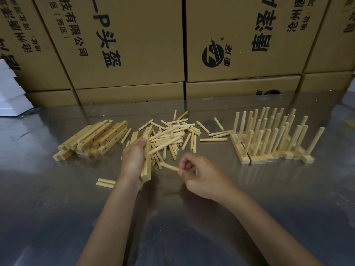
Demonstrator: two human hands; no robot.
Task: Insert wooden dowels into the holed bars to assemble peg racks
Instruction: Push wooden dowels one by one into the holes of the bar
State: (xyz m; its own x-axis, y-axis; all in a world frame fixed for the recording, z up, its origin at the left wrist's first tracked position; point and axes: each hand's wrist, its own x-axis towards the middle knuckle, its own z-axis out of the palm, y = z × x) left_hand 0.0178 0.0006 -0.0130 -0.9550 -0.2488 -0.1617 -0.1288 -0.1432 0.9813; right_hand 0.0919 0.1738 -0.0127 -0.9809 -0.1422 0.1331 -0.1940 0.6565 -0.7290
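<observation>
My left hand [133,160] grips a holed wooden bar [147,166] lengthwise, its holed face turned right, with one dowel [159,149] sticking out of its upper part. My right hand [199,174] pinches a single dowel [170,167] at its near end, its far tip pointing left toward the bar and a short gap away from it. A loose pile of dowels [172,137] lies just beyond both hands. A heap of empty holed bars [92,140] sits to the left. Several finished peg racks [272,139] stand upright at the right.
The work surface is a shiny metal table [192,217]. Two stray dowels [105,182] lie left of my left wrist. Stacked cardboard boxes [134,45] wall off the back edge, and white folded cartons [11,93] sit at the far left.
</observation>
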